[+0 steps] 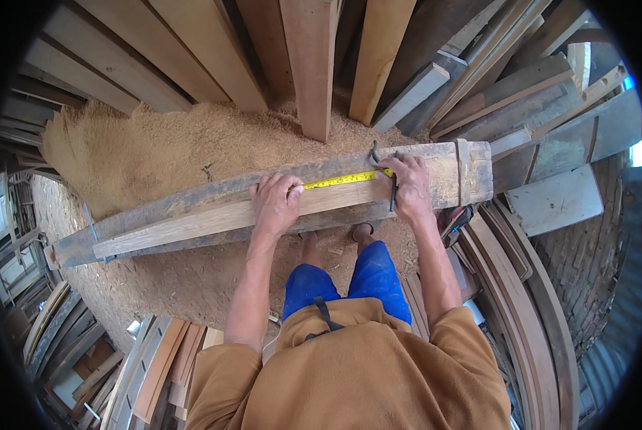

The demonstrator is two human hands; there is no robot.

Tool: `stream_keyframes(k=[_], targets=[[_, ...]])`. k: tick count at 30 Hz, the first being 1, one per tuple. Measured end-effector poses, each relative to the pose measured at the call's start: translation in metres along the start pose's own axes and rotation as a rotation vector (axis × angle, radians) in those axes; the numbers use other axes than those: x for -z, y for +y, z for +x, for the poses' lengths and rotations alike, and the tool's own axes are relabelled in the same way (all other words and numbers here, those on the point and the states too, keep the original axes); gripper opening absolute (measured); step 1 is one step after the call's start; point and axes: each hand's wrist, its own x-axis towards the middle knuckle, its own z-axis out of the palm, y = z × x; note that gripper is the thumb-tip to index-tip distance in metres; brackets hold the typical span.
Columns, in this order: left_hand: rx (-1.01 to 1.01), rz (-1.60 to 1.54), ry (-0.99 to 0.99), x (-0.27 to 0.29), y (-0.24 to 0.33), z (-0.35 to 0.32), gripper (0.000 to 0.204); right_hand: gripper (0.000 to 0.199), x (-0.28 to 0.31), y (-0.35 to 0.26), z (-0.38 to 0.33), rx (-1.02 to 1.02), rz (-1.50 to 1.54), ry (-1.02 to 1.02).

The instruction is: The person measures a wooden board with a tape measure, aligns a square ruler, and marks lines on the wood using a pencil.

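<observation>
A yellow tape measure blade [341, 179] is stretched between my hands along a pale wooden board [181, 231]. My left hand [275, 201] is closed at the left end of the blade, fingers curled over the board. At the blade's right end my right hand [410, 188] is closed on it; whether the tape's case is in the palm is hidden. The board lies lengthwise on a rough, worn timber bench [443, 163]. A dark bent metal hook [375, 152] rises beside my right fingers, and a dark metal piece [393, 196] hangs down by the thumb.
Sawdust [141, 150] is heaped beyond the bench. Upright planks [314, 64] lean along the far side. Curved timbers [518, 301] stand at the near right, and more boards [167, 365] at the near left. A wooden strip [463, 172] crosses the bench's right end.
</observation>
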Motion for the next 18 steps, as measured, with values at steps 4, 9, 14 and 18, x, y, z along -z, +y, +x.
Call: stream_keyframes(k=[4, 9, 14, 18], targets=[[0.012, 0.006, -0.007, 0.0009, -0.0009, -0.0002, 0.008, 0.021, -0.0059, 0.0025, 0.0031, -0.025, 0.001, -0.163], [0.011, 0.008, -0.017, 0.0010, -0.0009, -0.0001, 0.008, 0.018, -0.0055, 0.0006, 0.0027, -0.036, -0.018, -0.174], [0.010, 0.011, -0.018, 0.0007, -0.0005, 0.0000, 0.008, 0.019, -0.0092, 0.0040, 0.0007, -0.035, -0.016, -0.158], [0.010, 0.016, -0.017, -0.0001, -0.0026, 0.0002, 0.008, 0.018, -0.0080, 0.0017, 0.0015, -0.031, -0.025, -0.153]])
